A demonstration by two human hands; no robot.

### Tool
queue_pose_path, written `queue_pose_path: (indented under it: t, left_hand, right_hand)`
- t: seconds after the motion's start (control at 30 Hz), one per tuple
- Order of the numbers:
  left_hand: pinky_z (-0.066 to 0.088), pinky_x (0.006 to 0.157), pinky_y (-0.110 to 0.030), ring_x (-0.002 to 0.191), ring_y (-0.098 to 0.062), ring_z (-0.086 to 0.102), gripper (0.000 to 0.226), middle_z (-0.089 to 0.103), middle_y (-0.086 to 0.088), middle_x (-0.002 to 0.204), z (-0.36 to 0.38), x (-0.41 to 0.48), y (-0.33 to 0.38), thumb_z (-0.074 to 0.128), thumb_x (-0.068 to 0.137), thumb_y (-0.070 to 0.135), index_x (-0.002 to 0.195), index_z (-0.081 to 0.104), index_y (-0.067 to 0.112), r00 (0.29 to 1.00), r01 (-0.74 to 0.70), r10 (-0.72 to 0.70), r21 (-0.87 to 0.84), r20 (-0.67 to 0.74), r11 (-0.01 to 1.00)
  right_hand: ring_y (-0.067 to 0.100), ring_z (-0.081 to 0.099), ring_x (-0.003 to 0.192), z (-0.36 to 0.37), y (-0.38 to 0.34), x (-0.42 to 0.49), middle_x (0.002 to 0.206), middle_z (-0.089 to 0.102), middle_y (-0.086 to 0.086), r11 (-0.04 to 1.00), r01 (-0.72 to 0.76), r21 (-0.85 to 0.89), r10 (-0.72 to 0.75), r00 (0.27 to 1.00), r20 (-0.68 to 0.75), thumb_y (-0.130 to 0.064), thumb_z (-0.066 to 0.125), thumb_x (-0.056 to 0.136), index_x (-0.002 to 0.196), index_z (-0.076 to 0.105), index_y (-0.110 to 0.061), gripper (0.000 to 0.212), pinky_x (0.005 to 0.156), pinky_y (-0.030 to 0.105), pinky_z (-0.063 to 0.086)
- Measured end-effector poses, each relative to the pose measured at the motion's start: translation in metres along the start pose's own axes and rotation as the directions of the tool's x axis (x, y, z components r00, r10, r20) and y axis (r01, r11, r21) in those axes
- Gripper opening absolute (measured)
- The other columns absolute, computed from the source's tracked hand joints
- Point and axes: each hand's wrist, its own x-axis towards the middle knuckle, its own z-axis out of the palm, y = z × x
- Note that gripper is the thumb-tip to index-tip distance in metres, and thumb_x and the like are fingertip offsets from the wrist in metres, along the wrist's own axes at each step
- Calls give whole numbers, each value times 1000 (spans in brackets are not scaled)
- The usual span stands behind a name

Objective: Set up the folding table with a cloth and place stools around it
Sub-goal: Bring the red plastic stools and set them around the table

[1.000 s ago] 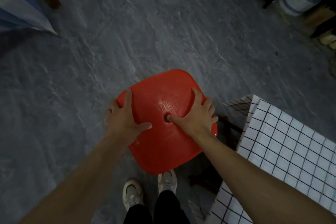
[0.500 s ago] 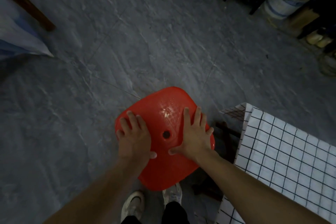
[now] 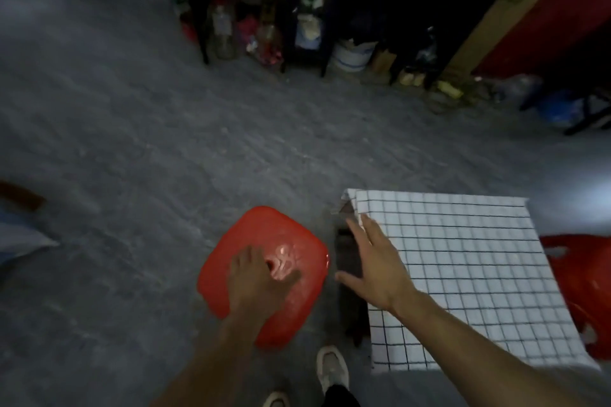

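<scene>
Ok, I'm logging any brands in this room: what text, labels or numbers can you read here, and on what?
None can be read.
Stool: embossed marks near the seat hole, lost in glare and blur.
Bottles and bucket under the shelf: any labels too small and blurred.
Cloth: only a grid, no text.

A grey stone-patterned floor (image 3: 139, 142) fills most of the frame. In the lower middle a red stool (image 3: 284, 235) stands on it, and just to its right is the folding table (image 3: 350, 261), covered by a white cloth (image 3: 463, 268) with a black grid that hangs over its edges. A 2nd red stool (image 3: 585, 287) shows at the right edge, beside the table. 2 white shoes (image 3: 332, 367) stand on the floor at the bottom. Along the top, dark shelf legs (image 3: 203, 43), bottles and a white bucket (image 3: 352, 56) rest on the floor.
</scene>
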Motion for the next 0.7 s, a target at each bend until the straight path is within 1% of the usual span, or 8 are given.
queue_pose_path:
  t: [0.07, 0.13, 0.23, 0.3, 0.37, 0.47, 0.57, 0.7]
  left_hand:
    - [26, 112, -38, 132, -28, 39, 96, 47, -10, 142, -30, -25, 33, 54, 69, 81, 137, 45, 13, 993, -117, 117, 9, -1, 993]
    - [25, 112, -38, 133, -28, 38, 93, 47, -9, 142, -56, -49, 67, 56, 71, 77, 138, 46, 14, 975, -223, 223, 23, -2, 975]
    - [27, 111, -38, 129, -28, 42, 84, 53, -9, 136, -91, -87, 125, 58, 71, 75, 131, 52, 16, 933, -356, 354, -24, -63, 934]
    - [32, 105, -38, 122, -29, 48, 76, 60, -9, 126, -105, -112, 163, 60, 72, 72, 122, 57, 15, 890, -453, 449, -55, -79, 890]
    - [35, 102, -37, 117, -28, 52, 66, 64, -5, 118, -111, -138, 198, 65, 73, 68, 116, 60, 17, 845, -535, 529, -114, -82, 837]
    - [35, 99, -36, 121, -24, 46, 64, 60, -1, 123, -109, -181, 250, 64, 74, 67, 118, 58, 20, 763, -645, 643, -162, -71, 747]
    - [36, 101, -37, 127, -21, 38, 65, 56, 1, 131, -91, -228, 293, 63, 76, 67, 124, 56, 23, 677, -727, 736, -173, -16, 665]
    - [38, 103, -39, 129, -18, 36, 71, 55, 6, 131, -58, -302, 341, 61, 71, 72, 124, 55, 26, 550, -829, 835, -100, 35, 550]
  right_hand:
    - [22, 2, 152, -39, -2, -41, 165, -3, 4, 995, -76, 62, 81, 994, -71, -53, 69, 82, 156, -4, -31, 106, 122, 44, 20]
    - [22, 4, 152, -77, -3, -82, 165, -1, 4, 987, -142, 73, 149, 984, -102, -48, 68, 85, 156, -3, -29, 102, 122, 42, 20]
    - [22, 6, 152, -126, 1, -132, 165, 1, 4, 968, -212, 136, 233, 957, -170, -49, 66, 88, 157, 1, -27, 97, 122, 38, 19]
    - [22, 9, 151, -155, 5, -163, 165, 6, 5, 952, -250, 179, 288, 928, -237, -50, 64, 89, 157, 7, -24, 93, 120, 36, 19]
    - [23, 13, 150, -180, 11, -194, 164, 13, 7, 934, -287, 214, 342, 892, -297, -50, 63, 90, 156, 14, -21, 88, 121, 39, 21]
    - [22, 15, 150, -208, 28, -239, 163, 17, 8, 915, -312, 256, 393, 834, -387, -48, 62, 91, 155, 17, -17, 85, 120, 41, 23]
    - [22, 18, 149, -221, 50, -295, 162, 20, 8, 884, -343, 318, 459, 768, -446, -45, 64, 90, 155, 18, -17, 85, 119, 41, 26]
    - [23, 27, 145, -222, 92, -382, 157, 28, 6, 826, -405, 393, 560, 669, -489, -45, 66, 88, 153, 23, -19, 81, 114, 45, 33]
